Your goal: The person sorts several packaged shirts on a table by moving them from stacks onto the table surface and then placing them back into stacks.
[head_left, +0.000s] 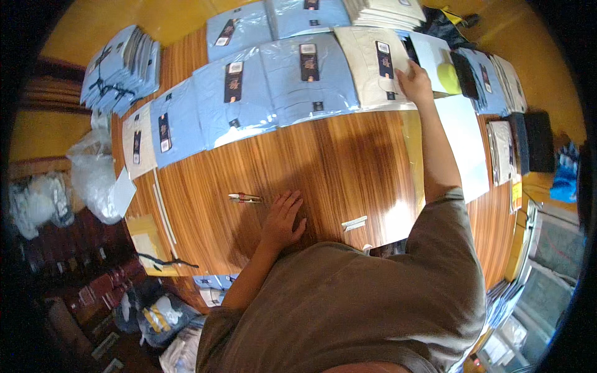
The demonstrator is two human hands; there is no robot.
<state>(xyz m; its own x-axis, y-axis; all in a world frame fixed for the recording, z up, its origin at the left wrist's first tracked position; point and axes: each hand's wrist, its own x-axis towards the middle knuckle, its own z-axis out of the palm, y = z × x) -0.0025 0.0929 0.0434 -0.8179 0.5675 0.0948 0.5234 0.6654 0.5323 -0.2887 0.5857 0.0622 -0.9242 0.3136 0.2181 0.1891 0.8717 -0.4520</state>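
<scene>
My left hand (283, 221) lies flat on the wood-grain table (280, 161) with its fingers spread, holding nothing. Just beyond its fingertips is a small pair of thread snips (245, 198). At the far right my right hand (415, 84) is at the side edge of a folded cream shirt (367, 68) in a clear bag with a dark tag. The thumb lies on the bag, and the bent fingers close on its edge, partly hidden. Left of it lies a bagged light-blue shirt (336, 68), in a row with another blue shirt (252, 99).
A stack of blue shirts (121, 68) stands at the far left. White card sheets (463, 146) and a yellow-green round object (447, 78) lie to the right. A clear plastic bag (96, 174) hangs by the left edge. A small white strip (354, 223) lies near my body.
</scene>
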